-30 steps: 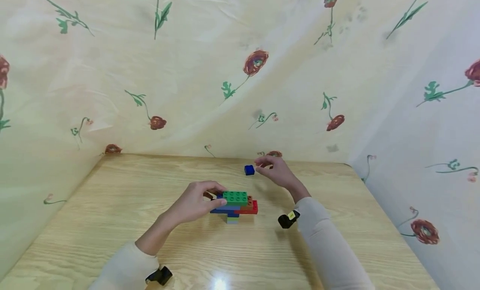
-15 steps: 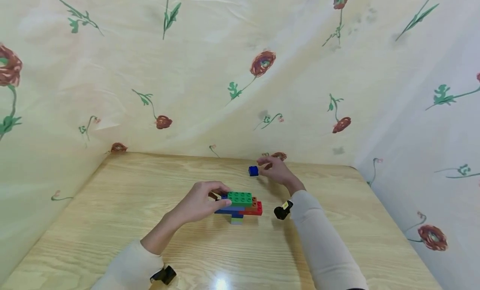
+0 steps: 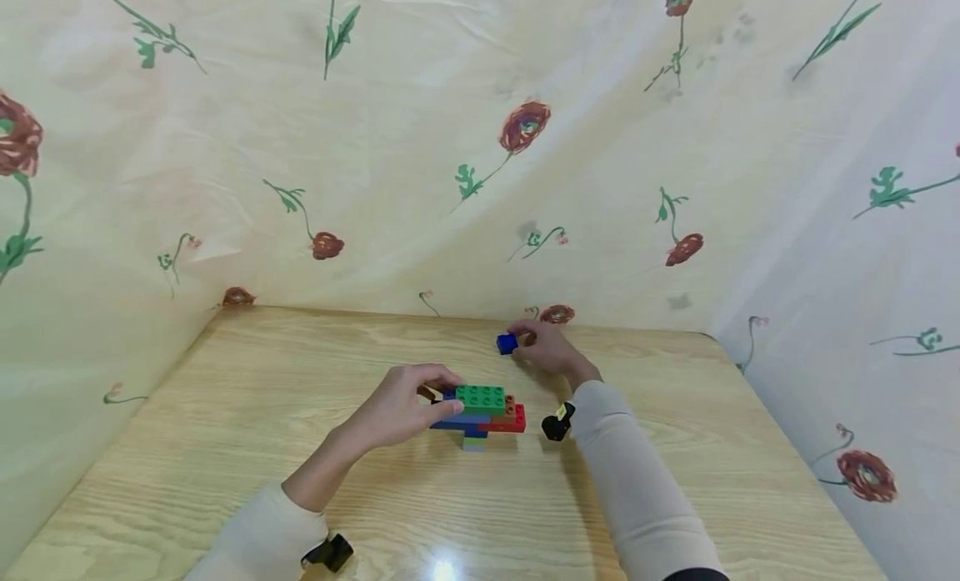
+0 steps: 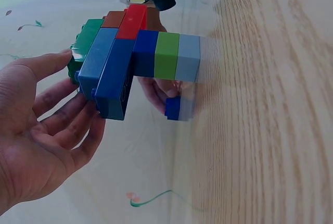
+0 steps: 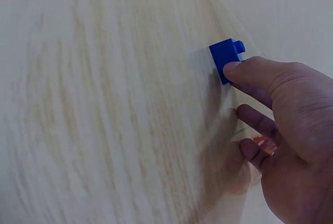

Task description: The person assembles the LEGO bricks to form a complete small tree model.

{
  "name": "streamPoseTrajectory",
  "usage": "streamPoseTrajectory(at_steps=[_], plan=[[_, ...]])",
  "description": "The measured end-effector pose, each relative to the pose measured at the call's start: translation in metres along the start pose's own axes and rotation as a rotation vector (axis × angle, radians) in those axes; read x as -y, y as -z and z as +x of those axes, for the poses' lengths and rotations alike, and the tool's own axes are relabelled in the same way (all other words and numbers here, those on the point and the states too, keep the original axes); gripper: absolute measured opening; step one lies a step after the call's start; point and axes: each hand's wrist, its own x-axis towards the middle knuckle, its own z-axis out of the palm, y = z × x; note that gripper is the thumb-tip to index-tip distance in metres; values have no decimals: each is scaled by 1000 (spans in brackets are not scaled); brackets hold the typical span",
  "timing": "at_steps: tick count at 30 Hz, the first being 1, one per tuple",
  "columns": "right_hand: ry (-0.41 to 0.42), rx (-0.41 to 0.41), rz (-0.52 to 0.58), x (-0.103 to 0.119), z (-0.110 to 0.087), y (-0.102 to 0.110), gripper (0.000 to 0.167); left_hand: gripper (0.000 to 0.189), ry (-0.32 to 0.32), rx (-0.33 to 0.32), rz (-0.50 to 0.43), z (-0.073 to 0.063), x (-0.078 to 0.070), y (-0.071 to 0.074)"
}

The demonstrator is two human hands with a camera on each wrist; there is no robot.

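A toy brick structure stands on the table on a narrow column of grey-blue, lime green and dark blue bricks. Wider blue, red and brown bricks spread above, topped by a green brick. My left hand holds its left end, thumb against the green brick and the other fingers along the far side, as the left wrist view confirms. Farther back, my right hand pinches a small blue brick on the table. Its thumb presses one face; the index finger is partly hidden behind.
A pale wood-grain table lies beneath everything. Flower-printed sheeting rises along its back and sides, close behind the small blue brick. Black wrist cameras hang at both sleeves, the right one just right of the structure.
My right hand has come down and left onto the small blue brick and now pinches it. The left hand stays on the structure. The head view has shifted slightly.
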Motion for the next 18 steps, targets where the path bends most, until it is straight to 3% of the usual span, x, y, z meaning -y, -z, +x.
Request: streamPoseTrajectory(at_steps=[9, 18], plan=[[-7, -43, -25, 0, -4, -2, 35, 28, 4, 7, -8, -2, 0, 0], [11, -98, 11, 2, -19, 13, 38, 29, 13, 10, 11, -1, -1, 1]])
